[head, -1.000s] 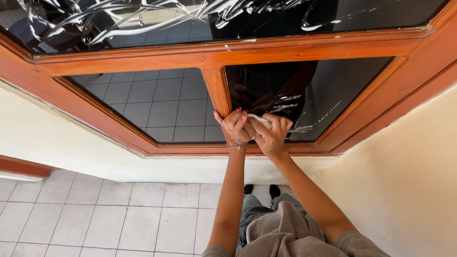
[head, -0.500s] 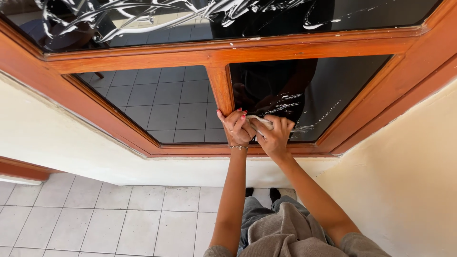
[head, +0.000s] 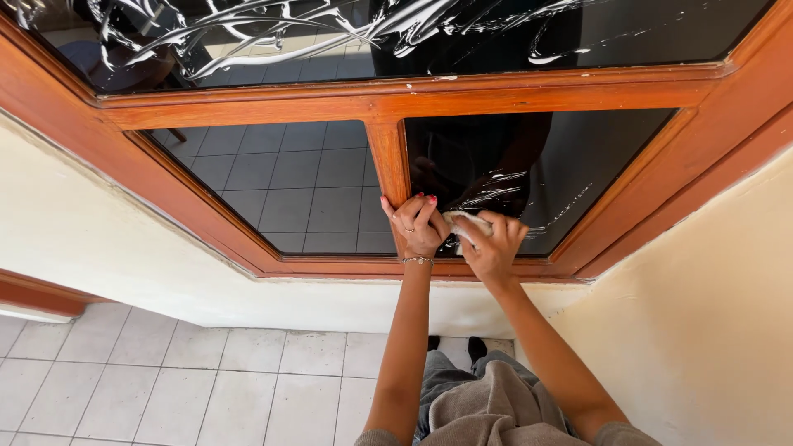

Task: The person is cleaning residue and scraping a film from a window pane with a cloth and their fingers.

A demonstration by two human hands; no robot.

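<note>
Little moved since half a second before: both hands kept to the same low corner of the pane, right hand (head: 494,248) nudged slightly along the glass, cloth still under it. Left hand (head: 415,225) pressed against the foot of the wooden mullion (head: 388,157), fingers curled together, nails painted red, thin bracelet (head: 417,260) at the wrist. No object seen inside that hand; whether gripped on an edge of the cloth could not be told. Right hand closed over a small whitish cloth (head: 462,225), fingers wrapped across its top, cloth flat against the lower right pane (head: 570,157) just beside the left hand, hands touching or nearly so. Cloth at the bottom left corner of that pane, near the sill rail of the frame (head: 248,106). White streaks of cleaner smeared on the glass around and right of the cloth. Heavier white swirls spread across the upper pane (head: 347,33). Lower left pane (head: 289,186) dark, mirroring grey floor tiles. Cream wall (head: 719,289) below and right of the frame. Pale tiled floor (head: 165,388) beneath, grey cloth of the person's clothing at the bottom edge.
</note>
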